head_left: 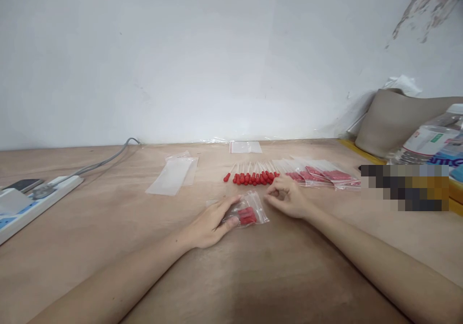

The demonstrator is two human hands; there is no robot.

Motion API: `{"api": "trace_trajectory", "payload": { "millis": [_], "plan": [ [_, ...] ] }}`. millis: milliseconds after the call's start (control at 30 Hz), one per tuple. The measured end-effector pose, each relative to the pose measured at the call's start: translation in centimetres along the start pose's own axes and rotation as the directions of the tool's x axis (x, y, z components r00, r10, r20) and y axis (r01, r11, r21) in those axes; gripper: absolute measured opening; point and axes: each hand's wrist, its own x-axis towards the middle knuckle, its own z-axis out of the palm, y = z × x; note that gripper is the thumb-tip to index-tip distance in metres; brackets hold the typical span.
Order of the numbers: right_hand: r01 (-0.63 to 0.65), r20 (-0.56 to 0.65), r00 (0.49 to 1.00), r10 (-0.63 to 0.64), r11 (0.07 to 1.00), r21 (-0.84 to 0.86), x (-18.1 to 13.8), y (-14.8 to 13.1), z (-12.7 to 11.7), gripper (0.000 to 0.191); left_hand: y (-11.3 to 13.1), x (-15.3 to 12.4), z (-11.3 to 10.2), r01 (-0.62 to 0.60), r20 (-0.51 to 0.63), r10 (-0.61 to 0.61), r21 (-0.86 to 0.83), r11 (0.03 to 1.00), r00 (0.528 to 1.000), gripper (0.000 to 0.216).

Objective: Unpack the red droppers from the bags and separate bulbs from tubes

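A small clear zip bag [263, 213] lies on the table with red bulb ends inside it. My left hand [213, 222] has its thumb and fingers closed around the bag's left side. Just right of the bag's zip edge is my right hand [289, 197], its fingers loosely curled, thumb and index apart, and nothing visible between them. Behind the bag, several red-bulbed droppers [253, 177] with thin pale stems lie in a row. Filled zip bags [336, 175] with red ends inside overlap to the right of the row.
Flat clear bags [170, 175] lie at left, and another bag [246, 147] by the wall. On the far left are a power strip [68, 184] with a grey cable [104, 162] and a phone [25, 185]. A bottle [427, 138] and a grey-brown container [387, 121] stand at right.
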Motion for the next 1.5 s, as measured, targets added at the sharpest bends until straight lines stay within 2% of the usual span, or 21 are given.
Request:
{"api": "trace_trajectory", "payload": {
  "millis": [133, 267, 400, 533, 633, 700, 833, 900, 1000, 1200, 1367, 1433, 1500],
  "plan": [
    [0.007, 0.268, 0.962, -0.054, 0.985, 0.172, -0.4, -1.0, 0.5, 0.018, -0.3, 0.0, 0.2, -0.007, 0.002, 0.007, 0.021, 1.000, 1.000, 0.049],
    [-0.039, 0.366, 0.928, -0.065, 0.962, 0.270, -0.2, -1.6, 0.9, 0.027, -0.4, 0.1, 0.4, -0.026, -0.010, 0.026, 0.053, 0.998, 1.000, 0.051],
    [-0.064, 0.417, 0.905, -0.087, 0.940, 0.334, 0.2, -2.4, 1.0, 0.025, -0.4, 0.1, 0.5, -0.018, 0.001, 0.018, 0.061, 0.998, 1.000, 0.050],
    [-0.105, 0.363, 0.931, -0.034, 0.929, 0.355, 0.3, -3.0, 1.0, 0.023, -0.3, 0.0, 0.4, -0.013, -0.003, 0.013, 0.061, 0.998, 1.000, 0.049],
    [-0.093, 0.338, 0.939, -0.063, 0.900, 0.426, 0.3, -3.5, 1.1, 0.019, -0.3, 0.1, 0.4, -0.015, -0.014, 0.016, 0.058, 0.998, 1.000, 0.049],
    [-0.169, 0.382, 0.923, -0.036, 0.856, 0.489, 0.2, -3.8, 1.1, 0.018, -0.3, 0.1, 0.4, -0.006, -0.019, 0.007, 0.061, 0.998, 1.000, 0.049],
    [-0.404, 0.502, 0.858, 0.109, 0.747, 0.528, 0.0, -4.1, 1.5, 0.018, -0.4, 0.0, 0.4, 0.002, -0.019, 0.000, 0.062, 0.998, 1.000, 0.048],
    [-0.466, 0.529, 0.838, 0.133, 0.678, 0.568, -0.1, -4.0, 1.8, 0.020, -0.4, 0.0, 0.5, -0.004, -0.025, 0.005, 0.056, 0.998, 1.000, 0.048],
    [-0.514, 0.547, 0.827, 0.132, 0.573, 0.639, 0.0, -3.5, 2.1, 0.024, -0.4, 0.0, 0.4, -0.001, -0.028, 0.002, 0.054, 0.999, 1.000, 0.047],
    [-0.571, 0.571, 0.804, 0.164, 0.479, 0.667, 0.3, -2.2, 1.2, 0.034, -0.3, 0.1, 0.4, 0.004, -0.026, -0.002, 0.066, 0.998, 1.000, 0.046],
    [-0.694, 0.641, 0.714, 0.281, 0.410, 0.592, 0.6, -1.7, 0.8, 0.036, -0.3, 0.1, 0.3, 0.010, -0.025, -0.009, 0.072, 0.997, 1.000, 0.046],
    [-0.743, 0.647, 0.669, 0.365, 0.326, 0.584, 0.9, -1.4, 0.5, 0.036, -0.3, 0.2, 0.4, 0.008, -0.024, -0.006, 0.070, 0.998, 1.000, 0.047],
    [-0.754, 0.629, 0.648, 0.429, 0.252, 0.606, 1.2, -0.8, -0.5, 0.034, -0.3, 0.2, 0.4, -0.002, -0.034, 0.004, 0.064, 0.998, 0.999, 0.047]
  ]
}}
